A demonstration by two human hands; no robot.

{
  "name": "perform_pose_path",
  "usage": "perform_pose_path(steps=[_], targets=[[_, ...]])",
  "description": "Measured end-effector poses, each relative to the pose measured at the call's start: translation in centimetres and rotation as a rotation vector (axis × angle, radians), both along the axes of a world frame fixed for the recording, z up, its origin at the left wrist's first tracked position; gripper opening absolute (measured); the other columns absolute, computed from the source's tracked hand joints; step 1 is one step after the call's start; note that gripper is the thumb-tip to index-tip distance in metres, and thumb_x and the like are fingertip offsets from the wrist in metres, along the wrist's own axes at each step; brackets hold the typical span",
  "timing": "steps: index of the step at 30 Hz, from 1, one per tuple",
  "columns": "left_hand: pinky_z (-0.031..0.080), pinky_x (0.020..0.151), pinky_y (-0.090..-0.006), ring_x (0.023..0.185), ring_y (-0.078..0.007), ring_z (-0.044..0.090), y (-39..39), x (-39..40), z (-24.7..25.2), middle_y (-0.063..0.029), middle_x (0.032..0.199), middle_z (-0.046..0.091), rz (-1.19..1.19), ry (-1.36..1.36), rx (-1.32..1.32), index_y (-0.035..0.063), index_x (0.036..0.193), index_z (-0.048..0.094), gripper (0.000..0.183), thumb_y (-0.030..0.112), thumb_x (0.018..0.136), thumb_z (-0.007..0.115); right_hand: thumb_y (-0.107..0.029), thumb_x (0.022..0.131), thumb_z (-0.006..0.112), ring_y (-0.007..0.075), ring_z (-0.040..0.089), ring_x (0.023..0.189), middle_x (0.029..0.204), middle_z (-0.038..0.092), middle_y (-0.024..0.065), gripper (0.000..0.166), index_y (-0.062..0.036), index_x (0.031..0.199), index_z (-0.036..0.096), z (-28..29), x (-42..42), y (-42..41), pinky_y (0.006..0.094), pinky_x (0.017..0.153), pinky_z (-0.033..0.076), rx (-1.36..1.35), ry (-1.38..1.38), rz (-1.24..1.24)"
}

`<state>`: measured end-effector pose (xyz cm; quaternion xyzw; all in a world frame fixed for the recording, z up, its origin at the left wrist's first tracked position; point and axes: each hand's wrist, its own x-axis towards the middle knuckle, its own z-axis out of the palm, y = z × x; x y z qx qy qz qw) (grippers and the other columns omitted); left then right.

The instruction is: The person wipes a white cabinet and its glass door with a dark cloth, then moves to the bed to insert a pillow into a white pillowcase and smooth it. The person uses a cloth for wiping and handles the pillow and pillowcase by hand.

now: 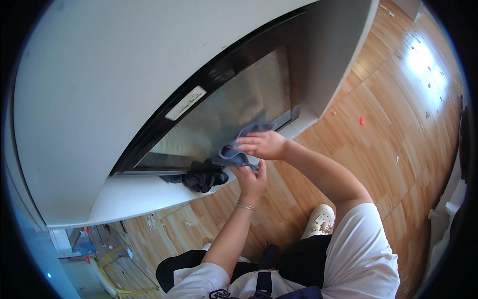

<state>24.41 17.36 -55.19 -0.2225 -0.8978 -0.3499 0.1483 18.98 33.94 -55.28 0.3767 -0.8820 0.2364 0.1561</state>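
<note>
Both of my hands are on a grey-blue cloth (234,156) in front of a black-framed glass panel (224,108) set in a white cabinet. My left hand (251,178) holds the lower edge of the cloth, with its thumb up. My right hand (264,145) lies against the upper part of the cloth, its fingers pointing left; whether they grip it cannot be told. The cloth is folded and a little blurred. Just left of it, a crumpled black plastic bag (204,177) lies on the white ledge (149,196) below the glass.
Small scraps and a red piece (362,121) lie on the wood-patterned floor (384,149). A yellow-framed item (112,274) stands at the lower left. White objects (444,224) line the right edge. The cabinet's side panel (336,48) juts out right of the glass.
</note>
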Motion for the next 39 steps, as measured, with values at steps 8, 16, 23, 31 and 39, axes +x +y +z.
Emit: perform_pose_path(steps=[8, 16, 23, 31, 39], targets=[[0.003, 0.118, -0.0400, 0.148, -0.0308, -0.001, 1.2, -1.9, 13.3, -0.0224, 0.158, -0.007, 0.325, 0.002, 0.601, -0.0017, 0.151, -0.007, 0.080, 0.054, 0.101, 0.022, -0.024, 0.088, 0.055, 0.0183, 0.055, 0.117, 0.129, 0.056, 0.0055, 0.050, -0.0164, 0.137, 0.050, 12.2, -2.0, -8.3, 0.0312, 0.102, 0.043, -0.232, 0.446, 0.014], [-0.004, 0.117, -0.0420, 0.147, -0.0344, -0.006, 0.6, -2.2, 3.7, -0.0269, 0.157, -0.007, 0.601, -0.101, 0.608, -0.0052, 0.150, 0.002, 0.078, 0.053, 0.101, 0.020, -0.022, 0.091, 0.049, 0.0175, 0.054, 0.119, 0.132, 0.055, 0.0031, 0.042, -0.0172, 0.133, 0.053, 3.9, -2.2, -8.1, 0.0282, 0.104, 0.042, -0.061, 0.298, 0.112], [0.011, 0.114, -0.0453, 0.136, -0.0399, 0.023, 0.9, -1.6, -4.9, -0.0306, 0.146, 0.024, 0.548, -0.155, 0.567, -0.0087, 0.139, 0.026, 0.067, 0.047, 0.103, 0.019, -0.021, 0.099, 0.039, 0.0097, 0.029, 0.140, 0.157, 0.021, -0.0082, 0.051, -0.0213, 0.149, 0.033, 1.0, -1.3, -6.0, 0.0213, 0.106, 0.039, 0.495, -0.112, 0.175], [0.035, 0.106, -0.0395, 0.128, -0.0393, 0.043, 1.9, -0.5, -9.2, -0.0273, 0.139, 0.045, -0.046, -0.410, -0.043, -0.0020, 0.139, 0.037, 0.048, 0.026, 0.101, 0.045, -0.021, 0.082, 0.057, 0.0123, 0.052, 0.120, 0.137, 0.049, -0.0068, 0.045, -0.0155, 0.127, 0.058, -6.8, 2.3, 2.8, 0.0281, 0.096, 0.045, 0.581, -0.055, -0.109], [0.047, 0.090, -0.0418, 0.105, -0.0399, 0.060, 7.6, 1.3, 3.7, -0.0267, 0.112, 0.062, -0.175, -0.023, 0.194, -0.0070, 0.113, 0.059, 0.035, 0.022, 0.092, 0.061, -0.020, 0.077, 0.069, 0.0318, 0.056, 0.108, 0.111, 0.063, 0.0113, 0.038, -0.0070, 0.113, 0.065, 0.9, 2.7, 4.3, 0.0389, 0.097, 0.043, -0.544, -0.012, -0.464]])
